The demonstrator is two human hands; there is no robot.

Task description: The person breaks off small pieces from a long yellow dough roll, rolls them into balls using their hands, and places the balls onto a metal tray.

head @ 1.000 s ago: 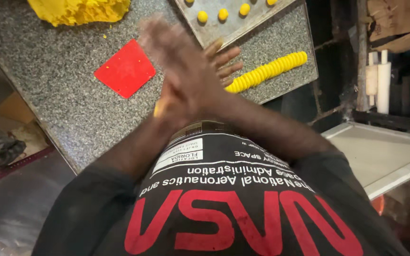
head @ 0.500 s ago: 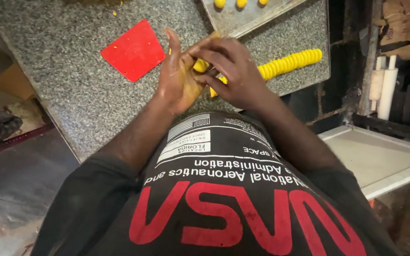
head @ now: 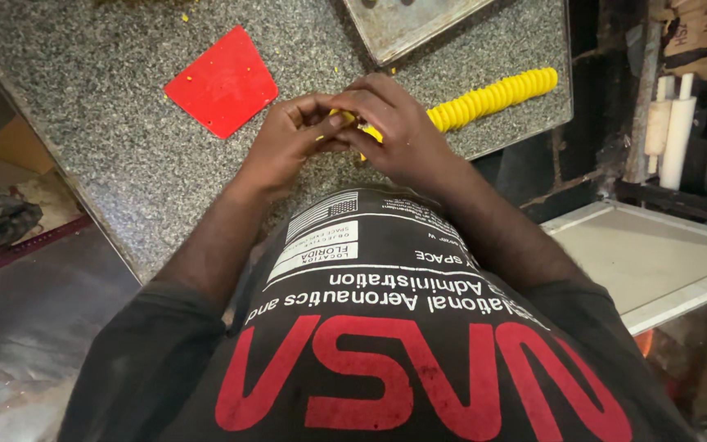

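Both hands pinching yellow dough over the counter's near edge.

Left hand (head: 292,139) and right hand (head: 394,123) closed together, fingertips meeting on a small piece of dough (head: 345,117), mostly hidden between them. Ridged yellow roll (head: 493,96) stretching from under the right hand toward the counter's far right corner, long axis slanting up and rightward; right hand nearer, touching its near end. Red scraper (head: 222,80) flat on the speckled counter (head: 108,123), left of the left hand, apart. Metal tray (head: 407,29) at the far edge, just beyond the hands.
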